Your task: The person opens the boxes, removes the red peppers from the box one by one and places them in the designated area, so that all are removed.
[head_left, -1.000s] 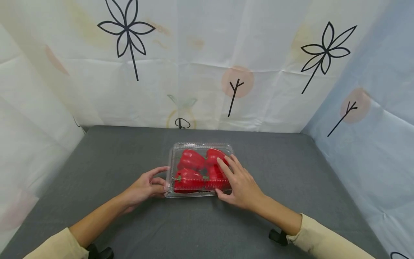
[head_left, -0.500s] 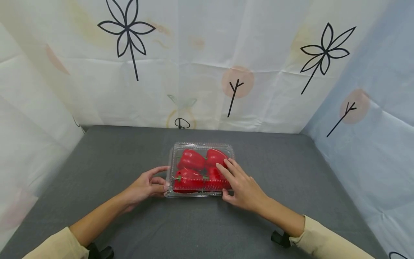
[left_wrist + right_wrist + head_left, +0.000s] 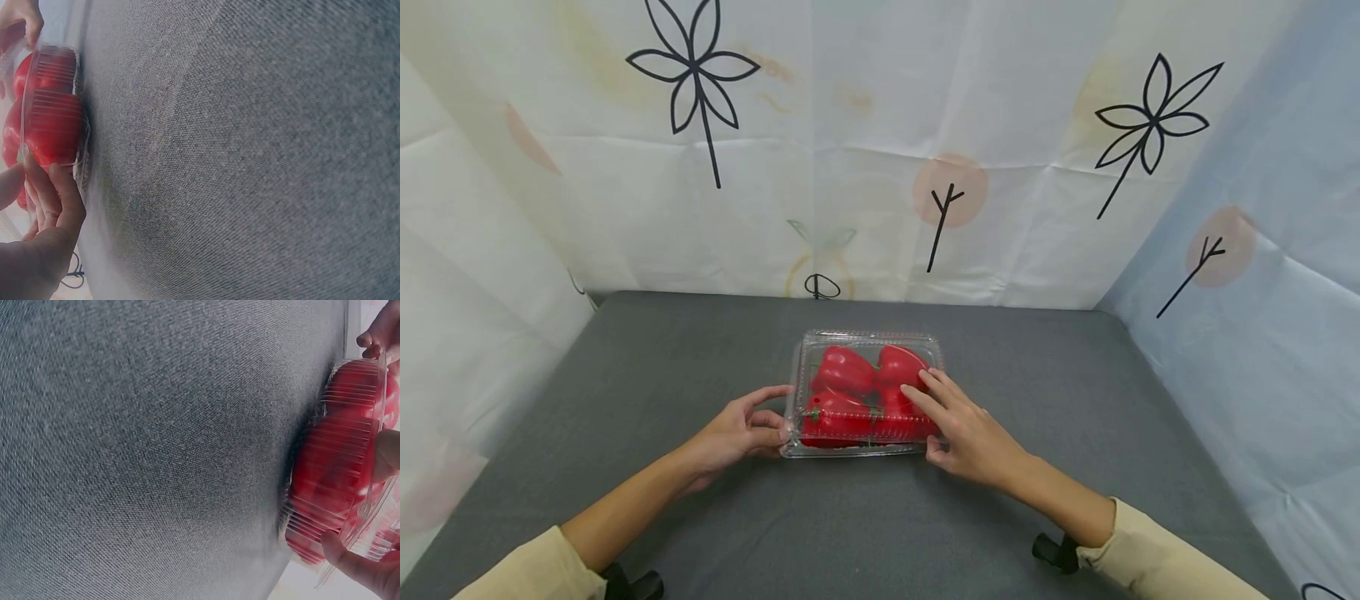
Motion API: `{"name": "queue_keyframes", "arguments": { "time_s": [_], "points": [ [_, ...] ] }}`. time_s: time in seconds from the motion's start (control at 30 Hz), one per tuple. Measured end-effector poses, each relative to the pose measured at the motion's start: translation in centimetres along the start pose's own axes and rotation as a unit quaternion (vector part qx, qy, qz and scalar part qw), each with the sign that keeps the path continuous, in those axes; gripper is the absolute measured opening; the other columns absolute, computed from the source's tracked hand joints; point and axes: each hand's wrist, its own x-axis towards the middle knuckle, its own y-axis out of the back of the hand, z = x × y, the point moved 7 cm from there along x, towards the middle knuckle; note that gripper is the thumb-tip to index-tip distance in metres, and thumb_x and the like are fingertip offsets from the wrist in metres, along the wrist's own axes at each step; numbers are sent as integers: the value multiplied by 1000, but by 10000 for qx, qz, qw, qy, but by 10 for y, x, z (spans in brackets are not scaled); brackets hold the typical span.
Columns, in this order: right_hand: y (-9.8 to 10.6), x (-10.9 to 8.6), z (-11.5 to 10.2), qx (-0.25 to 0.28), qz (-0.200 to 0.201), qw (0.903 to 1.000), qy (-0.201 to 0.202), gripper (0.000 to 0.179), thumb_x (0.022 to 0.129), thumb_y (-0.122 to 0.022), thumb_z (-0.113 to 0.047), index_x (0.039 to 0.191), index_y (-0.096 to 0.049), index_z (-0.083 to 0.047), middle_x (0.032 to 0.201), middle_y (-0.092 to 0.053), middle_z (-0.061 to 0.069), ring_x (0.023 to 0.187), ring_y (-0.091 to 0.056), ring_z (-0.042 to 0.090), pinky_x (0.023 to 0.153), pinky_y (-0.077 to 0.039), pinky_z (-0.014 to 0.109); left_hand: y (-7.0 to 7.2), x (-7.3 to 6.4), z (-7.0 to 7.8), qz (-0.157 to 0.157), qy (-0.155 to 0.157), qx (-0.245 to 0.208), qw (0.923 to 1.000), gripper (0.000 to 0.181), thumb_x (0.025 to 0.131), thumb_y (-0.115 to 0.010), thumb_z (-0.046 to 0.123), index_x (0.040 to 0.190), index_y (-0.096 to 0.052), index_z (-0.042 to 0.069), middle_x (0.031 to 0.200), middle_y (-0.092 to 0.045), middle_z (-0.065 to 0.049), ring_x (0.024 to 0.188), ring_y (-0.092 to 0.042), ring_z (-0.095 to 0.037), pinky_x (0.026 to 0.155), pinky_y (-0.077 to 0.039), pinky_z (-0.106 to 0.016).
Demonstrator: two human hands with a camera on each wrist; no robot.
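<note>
A clear plastic clamshell container (image 3: 850, 340) rests on the grey cloth, its lid lying over several red bell peppers (image 3: 842, 371). At its left edge my left hand (image 3: 737, 433) pinches the rim, thumb above and fingers below in the left wrist view. My right hand (image 3: 966, 429) is at the front right corner. Two of its fingertips lie over the lid in the head view. In the right wrist view its thumb (image 3: 387, 453) presses the rim from above, while another finger (image 3: 337, 547) touches the side beneath the rim.
Grey cloth (image 3: 715, 358) covers the table around the container. Pale curtains (image 3: 880, 150) printed with plant drawings stand behind and on both sides. Black bands (image 3: 1056, 550) circle both wrists below beige sleeves (image 3: 1165, 554).
My right thumb has slid to the right along the container's front edge to the corner, with the hand shifting slightly right. The left hand and the container have stayed still.
</note>
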Motion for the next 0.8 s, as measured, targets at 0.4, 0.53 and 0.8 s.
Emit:
{"name": "queue_keyframes", "arguments": {
  "time_s": [0.4,0.53,0.8],
  "points": [
    [-1,1,-1,-31,-132,9999,-61,74,72,-74,5,142,-51,-5,149,-42,25,138,-38,44,57,-42,20,-1,0,-1,-52,15,-53,10000,78,92,-72,14,153,-24,5,99,-66,-10,90,-66,-23,86,-55,-36],
    [-2,1,-2,-53,-158,9998,-75,74,72,-73,7,142,-51,-5,149,-42,25,139,-38,44,56,-41,20,-1,1,-1,-55,-11,-14,10000,78,92,-72,14,154,-24,5,98,-66,-9,90,-66,-23,86,-55,-37],
    [-3,1,-3,-124,-220,9996,-89,74,72,-73,6,142,-51,-5,149,-41,25,139,-37,44,56,-43,20,-3,1,0,-115,-62,-56,9999,76,93,-70,11,153,-24,4,95,-66,-8,88,-66,-21,85,-55,-36]
  ]
}}
